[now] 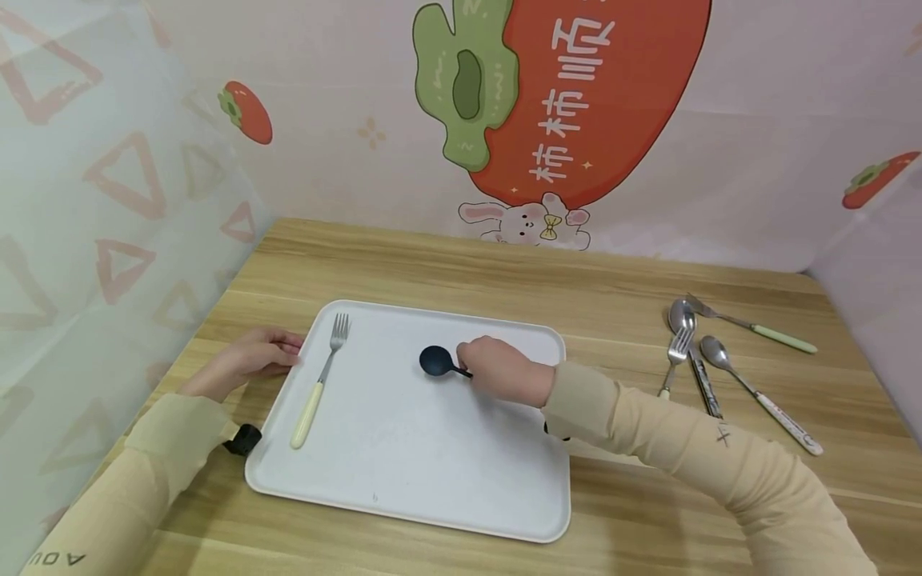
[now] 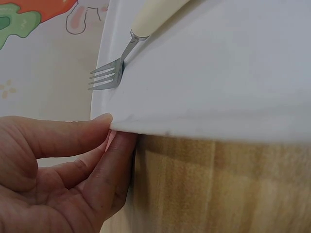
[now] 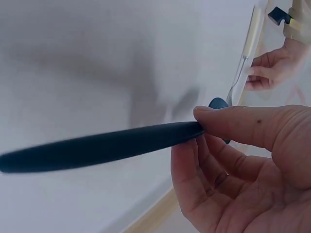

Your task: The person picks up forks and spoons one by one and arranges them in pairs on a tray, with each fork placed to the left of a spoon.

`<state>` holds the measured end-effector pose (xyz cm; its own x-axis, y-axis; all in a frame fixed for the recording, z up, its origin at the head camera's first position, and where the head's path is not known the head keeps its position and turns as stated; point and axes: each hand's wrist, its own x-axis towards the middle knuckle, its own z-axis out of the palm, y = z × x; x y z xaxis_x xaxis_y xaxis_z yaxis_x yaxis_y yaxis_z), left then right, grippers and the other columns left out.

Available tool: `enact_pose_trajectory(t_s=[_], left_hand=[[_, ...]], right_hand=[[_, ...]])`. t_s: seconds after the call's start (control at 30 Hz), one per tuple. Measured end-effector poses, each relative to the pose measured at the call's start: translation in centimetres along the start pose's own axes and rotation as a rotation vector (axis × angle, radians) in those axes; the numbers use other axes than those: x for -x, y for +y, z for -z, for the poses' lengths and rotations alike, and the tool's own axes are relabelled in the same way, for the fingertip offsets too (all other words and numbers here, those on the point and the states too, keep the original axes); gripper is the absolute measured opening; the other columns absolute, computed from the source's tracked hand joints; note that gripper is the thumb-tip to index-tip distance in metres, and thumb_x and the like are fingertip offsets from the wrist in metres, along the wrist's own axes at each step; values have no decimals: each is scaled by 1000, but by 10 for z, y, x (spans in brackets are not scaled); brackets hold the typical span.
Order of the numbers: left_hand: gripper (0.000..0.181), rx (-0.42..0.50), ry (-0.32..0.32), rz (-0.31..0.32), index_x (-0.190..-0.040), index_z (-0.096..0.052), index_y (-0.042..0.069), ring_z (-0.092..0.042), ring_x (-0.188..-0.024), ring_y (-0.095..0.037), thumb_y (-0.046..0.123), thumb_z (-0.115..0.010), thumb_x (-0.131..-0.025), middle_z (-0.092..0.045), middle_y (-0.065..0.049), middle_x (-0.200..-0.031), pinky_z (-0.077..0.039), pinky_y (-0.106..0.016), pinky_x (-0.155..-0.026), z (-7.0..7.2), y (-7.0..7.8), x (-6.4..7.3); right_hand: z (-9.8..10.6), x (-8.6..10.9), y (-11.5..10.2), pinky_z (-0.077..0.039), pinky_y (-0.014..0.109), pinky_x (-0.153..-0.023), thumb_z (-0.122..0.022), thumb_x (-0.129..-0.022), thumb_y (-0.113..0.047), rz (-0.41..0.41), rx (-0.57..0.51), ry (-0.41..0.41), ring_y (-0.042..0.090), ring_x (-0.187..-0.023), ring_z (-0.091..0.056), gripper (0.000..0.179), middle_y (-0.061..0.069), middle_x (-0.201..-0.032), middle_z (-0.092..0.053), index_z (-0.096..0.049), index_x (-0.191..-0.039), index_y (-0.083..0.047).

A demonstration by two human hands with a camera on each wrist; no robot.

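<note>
A black spoon (image 1: pixel 435 361) with a round bowl is held by my right hand (image 1: pixel 500 370) over the white tray (image 1: pixel 418 464). In the right wrist view, thumb and fingers pinch its dark handle (image 3: pixel 102 148) near the neck, and shadows fall on the tray below. My left hand (image 1: pixel 252 360) is at the tray's left edge. The left wrist view shows its thumb (image 2: pixel 73 136) on top of the rim and fingers beneath, pinching it. A fork (image 1: pixel 317 392) with a cream handle lies on the tray along its left side, tines toward the back.
On the wooden table (image 1: pixel 612 280) to the right lie a green-handled knife (image 1: pixel 781 338), a white-handled spoon (image 1: pixel 785 420), a second fork (image 1: pixel 679 352) and another spoon (image 1: pixel 680 314), partly overlapping. A patterned wall covering (image 1: pixel 346 176) borders the table's back and sides.
</note>
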<state>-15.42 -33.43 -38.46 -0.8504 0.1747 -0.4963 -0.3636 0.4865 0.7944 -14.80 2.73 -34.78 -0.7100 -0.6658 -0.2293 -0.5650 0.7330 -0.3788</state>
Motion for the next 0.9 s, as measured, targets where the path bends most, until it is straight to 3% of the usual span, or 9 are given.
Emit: enact_pose_trajectory(t_s=[0.2,0.43,0.6,0.9], left_hand=[[48,13,-5,-3,-122,-33,-24,-55,-76,-4,-5,-55,-84,-55,-2,-88,-51,-19,-72,0,-1,0],[48,9,-6,-4,-123,-33,-24,-55,-76,-4,-5,-55,-85,-56,-2,-88,-52,-20,-72,2,-2,-1],[48,13,-5,-3,-122,-33,-24,-55,-76,-4,-5,-54,-84,-55,-2,-87,-51,-20,-72,0,-1,-1],[47,22,-2,-8,-121,-33,-25,-55,-76,-4,-6,-54,-84,-55,-1,-86,-51,-19,-71,-1,-1,-1]], right_hand=[[-5,-4,-10,-44,23,-61,-59,-79,5,-36,-135,-54,12,-67,-50,14,5,-82,-62,-61,-90,-3],[-7,-10,-21,-42,21,-58,-65,-77,0,-93,-254,-112,12,-63,-49,10,0,-72,-56,-60,-85,-4],[-10,-15,-28,-47,20,-54,-67,-79,-3,-179,-396,-157,13,-55,-56,9,0,-68,-56,-59,-83,-5],[-18,-24,-36,-53,25,-52,-70,-77,-3,-285,-638,-130,13,-50,-57,11,4,-64,-56,-59,-80,-3]])
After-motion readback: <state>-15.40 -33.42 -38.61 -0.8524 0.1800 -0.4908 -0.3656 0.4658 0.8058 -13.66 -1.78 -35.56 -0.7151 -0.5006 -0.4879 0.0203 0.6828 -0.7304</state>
